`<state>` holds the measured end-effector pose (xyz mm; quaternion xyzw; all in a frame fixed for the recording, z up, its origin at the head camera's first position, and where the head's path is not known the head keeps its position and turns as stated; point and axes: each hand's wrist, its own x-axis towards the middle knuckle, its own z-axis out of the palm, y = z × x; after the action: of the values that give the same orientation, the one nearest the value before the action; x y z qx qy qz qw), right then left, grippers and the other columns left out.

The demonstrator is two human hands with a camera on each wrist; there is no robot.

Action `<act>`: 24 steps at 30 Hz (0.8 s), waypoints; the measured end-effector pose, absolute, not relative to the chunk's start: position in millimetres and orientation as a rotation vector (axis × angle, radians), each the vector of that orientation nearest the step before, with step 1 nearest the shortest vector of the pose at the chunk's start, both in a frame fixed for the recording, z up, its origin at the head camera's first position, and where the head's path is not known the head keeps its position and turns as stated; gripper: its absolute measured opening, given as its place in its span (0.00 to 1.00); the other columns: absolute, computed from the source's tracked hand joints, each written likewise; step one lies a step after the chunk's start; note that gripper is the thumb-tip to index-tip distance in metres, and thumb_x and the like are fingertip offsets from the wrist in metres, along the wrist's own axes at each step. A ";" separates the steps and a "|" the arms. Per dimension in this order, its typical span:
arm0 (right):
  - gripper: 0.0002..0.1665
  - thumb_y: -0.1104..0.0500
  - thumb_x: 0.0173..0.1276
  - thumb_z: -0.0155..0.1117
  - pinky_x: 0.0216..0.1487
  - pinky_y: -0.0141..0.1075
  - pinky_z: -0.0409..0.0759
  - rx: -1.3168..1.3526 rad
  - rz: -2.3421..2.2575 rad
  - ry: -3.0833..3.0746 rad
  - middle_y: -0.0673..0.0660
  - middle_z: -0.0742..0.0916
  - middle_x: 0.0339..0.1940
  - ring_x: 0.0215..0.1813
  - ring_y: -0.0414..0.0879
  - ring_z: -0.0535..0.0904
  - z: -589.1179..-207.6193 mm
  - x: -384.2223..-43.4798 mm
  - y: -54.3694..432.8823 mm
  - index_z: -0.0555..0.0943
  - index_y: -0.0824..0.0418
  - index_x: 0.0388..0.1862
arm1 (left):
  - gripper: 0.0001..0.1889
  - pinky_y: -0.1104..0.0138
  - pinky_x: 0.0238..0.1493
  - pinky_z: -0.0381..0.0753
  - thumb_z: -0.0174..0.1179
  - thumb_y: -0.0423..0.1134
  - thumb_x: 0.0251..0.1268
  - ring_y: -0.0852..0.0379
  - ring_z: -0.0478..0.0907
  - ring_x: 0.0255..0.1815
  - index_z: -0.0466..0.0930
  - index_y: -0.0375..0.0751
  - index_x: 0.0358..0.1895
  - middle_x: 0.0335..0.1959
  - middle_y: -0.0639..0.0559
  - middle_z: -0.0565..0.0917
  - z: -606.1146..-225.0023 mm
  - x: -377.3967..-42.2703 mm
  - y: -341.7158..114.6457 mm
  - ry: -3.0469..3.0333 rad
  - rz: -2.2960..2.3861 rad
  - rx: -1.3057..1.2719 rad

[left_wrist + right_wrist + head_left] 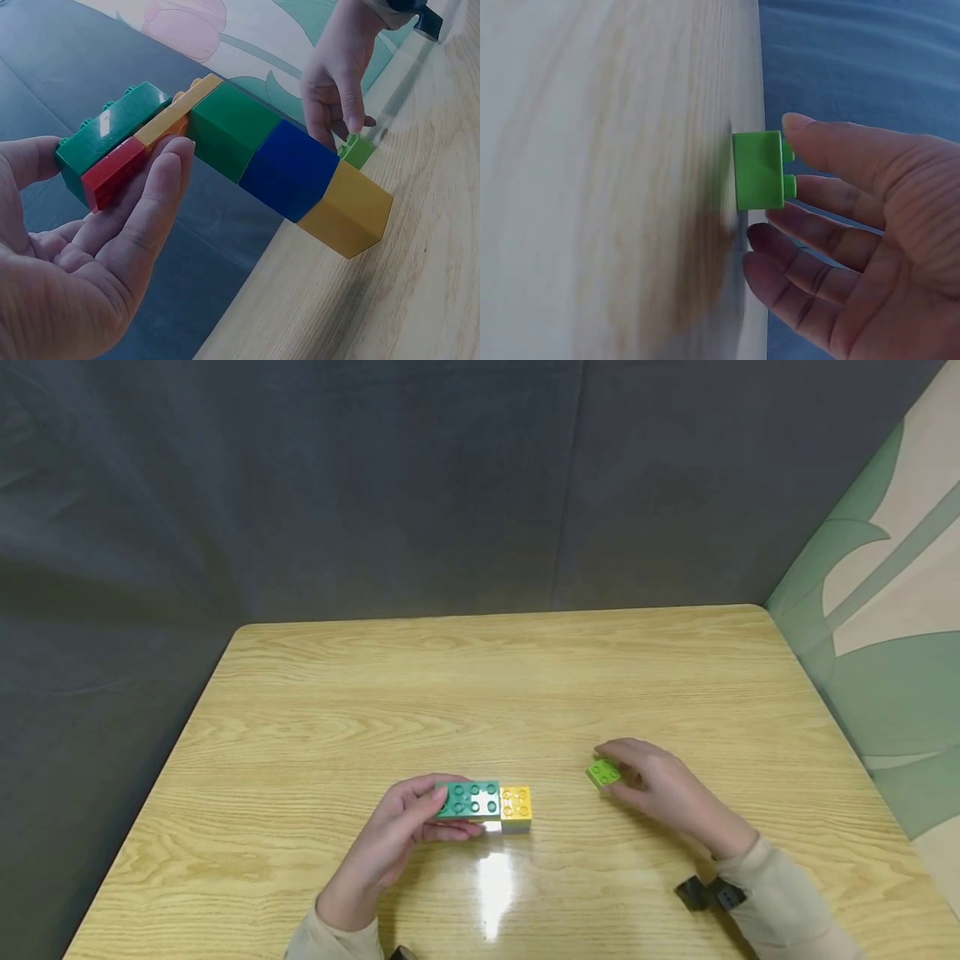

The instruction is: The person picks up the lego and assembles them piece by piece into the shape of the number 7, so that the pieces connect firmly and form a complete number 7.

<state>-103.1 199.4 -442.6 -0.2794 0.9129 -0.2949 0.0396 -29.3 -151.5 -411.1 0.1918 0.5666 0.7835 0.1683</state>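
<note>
In my left hand (405,827) I hold a joined structure of toy building bricks, thumb on one side and fingers on the other. Its top is a long dark green brick (116,131), over a red brick (112,176) and a flat yellow-orange brick (180,111). From there a column runs down: a green brick (234,127), a blue brick (292,169) and a yellow brick (349,210). My right hand (652,781) is around a small lime green brick (759,171) standing on the table, thumb and fingers spread by its studs.
The wooden table (480,693) has a light grain and a glare spot in front of the bricks. Behind it hangs a dark cloth (405,493). A leaf-patterned panel (900,718) borders the right side. A black strap device (708,893) sits at the right sleeve.
</note>
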 end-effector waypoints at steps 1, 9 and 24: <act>0.30 0.61 0.60 0.73 0.48 0.47 0.82 -0.854 -0.900 2.791 0.63 0.81 0.58 0.53 0.53 0.80 -443.3 -103.8 199.9 0.76 0.67 0.61 | 0.19 0.56 0.44 0.84 0.40 0.34 0.78 0.51 0.86 0.42 0.69 0.18 0.58 0.45 0.45 0.86 -411.0 -29.4 -151.4 1.611 2.228 0.545; 0.30 0.63 0.60 0.72 0.59 0.55 0.75 -0.856 -0.863 2.776 0.67 0.80 0.59 0.59 0.61 0.76 -445.5 -107.9 201.3 0.76 0.68 0.61 | 0.18 0.58 0.45 0.84 0.39 0.32 0.78 0.51 0.85 0.43 0.68 0.17 0.57 0.46 0.44 0.86 -409.7 -29.4 -151.6 1.566 2.249 0.632; 0.24 0.66 0.58 0.73 0.57 0.54 0.76 -0.843 -0.842 2.793 0.64 0.82 0.55 0.58 0.60 0.77 -448.5 -108.7 199.4 0.80 0.66 0.54 | 0.19 0.59 0.45 0.84 0.39 0.32 0.78 0.51 0.85 0.43 0.67 0.15 0.57 0.46 0.44 0.85 -408.7 -29.0 -151.5 1.566 2.249 0.616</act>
<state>-108.7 199.4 -448.5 -0.2772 0.9186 -0.2768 0.0525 -29.0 -151.5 -408.7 0.2164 0.5500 0.7895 0.1655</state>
